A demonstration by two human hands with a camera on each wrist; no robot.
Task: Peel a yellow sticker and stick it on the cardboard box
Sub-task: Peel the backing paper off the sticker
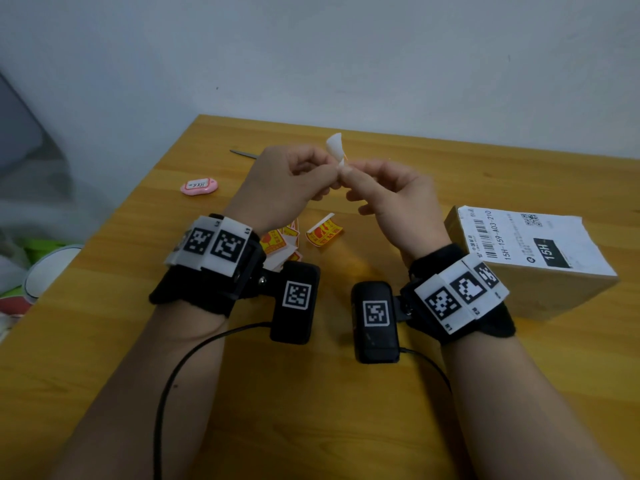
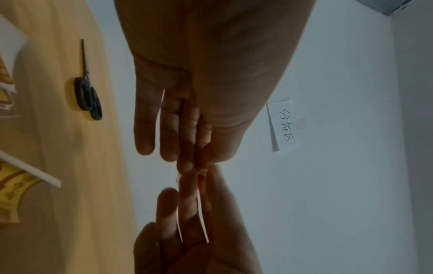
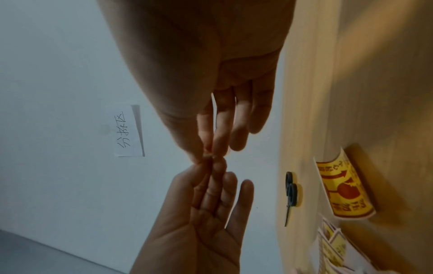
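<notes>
Brown cardboard box sat on the table to the right of both hands, nearest the right hand, as it and the left hand each pinched the yellow sticker, raised fingertip to fingertip.

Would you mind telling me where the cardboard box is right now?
In the head view, the cardboard box sits on the table at the right edge, just beyond the right hand's wrist.
</notes>
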